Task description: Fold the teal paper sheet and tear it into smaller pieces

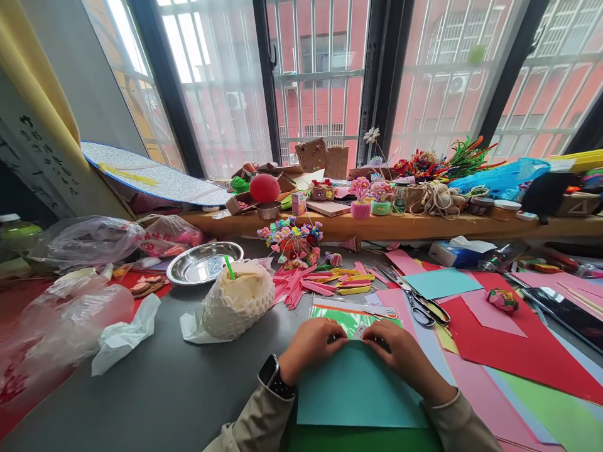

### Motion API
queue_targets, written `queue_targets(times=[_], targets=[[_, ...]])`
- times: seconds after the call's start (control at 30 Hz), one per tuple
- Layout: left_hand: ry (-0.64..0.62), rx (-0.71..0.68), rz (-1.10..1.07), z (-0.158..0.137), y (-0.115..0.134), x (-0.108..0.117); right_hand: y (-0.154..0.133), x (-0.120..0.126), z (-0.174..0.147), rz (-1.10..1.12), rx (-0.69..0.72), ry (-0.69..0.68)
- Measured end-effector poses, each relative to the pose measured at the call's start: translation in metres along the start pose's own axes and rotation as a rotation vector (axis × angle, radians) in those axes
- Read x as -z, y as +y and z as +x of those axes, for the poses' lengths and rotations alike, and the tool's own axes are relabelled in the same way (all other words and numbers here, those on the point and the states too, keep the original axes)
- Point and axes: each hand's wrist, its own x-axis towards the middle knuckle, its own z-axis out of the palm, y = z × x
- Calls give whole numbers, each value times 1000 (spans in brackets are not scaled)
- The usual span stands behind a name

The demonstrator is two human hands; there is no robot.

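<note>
A teal sheet of paper (358, 389) lies in front of me over a dark green surface (362, 439). My left hand (316, 342), with a watch (269, 371) on its wrist, pinches the far edge of the sheet. Close beside it, my right hand (393, 342) pinches the same edge, with a small gap between the fingertips. A small white speckled patch (358, 331) shows in that gap; I cannot make out what it is. Just beyond my hands is a clear packet with green contents (330, 316).
Black-handled scissors (419, 307) lie right of my hands, among red card (527, 351) and other coloured sheets. Folded pink and yellow paper strips (325, 282) lie beyond. On the left are a foam-wrapped coconut (240, 298), a metal plate (202, 260) and plastic bags (89, 314).
</note>
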Motion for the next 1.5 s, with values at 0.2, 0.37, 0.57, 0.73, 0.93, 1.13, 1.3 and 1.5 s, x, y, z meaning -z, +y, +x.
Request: queue_targets(times=[0.2, 0.37, 0.57, 0.73, 0.93, 1.13, 1.3, 1.5], targets=[[29, 73, -12, -2, -22, 14, 18, 14, -1, -60, -48, 54], [188, 146, -24, -4, -33, 23, 33, 24, -2, -71, -125, 106], [342, 50, 4, 0, -12, 10, 25, 18, -1, -27, -95, 82], [144, 14, 68, 5, -7, -6, 19, 11, 1, 8, -65, 44], [173, 95, 82, 2, -15, 2, 39, 25, -3, -59, -198, 135], [150, 49, 60, 1, -11, 0, 37, 24, -2, -83, -162, 279], [139, -56, 34, 2, -3, -6, 11, 6, 5, 55, -35, 23], [177, 0, -98, 2, -10, -2, 12, 8, 4, 103, -105, 14]])
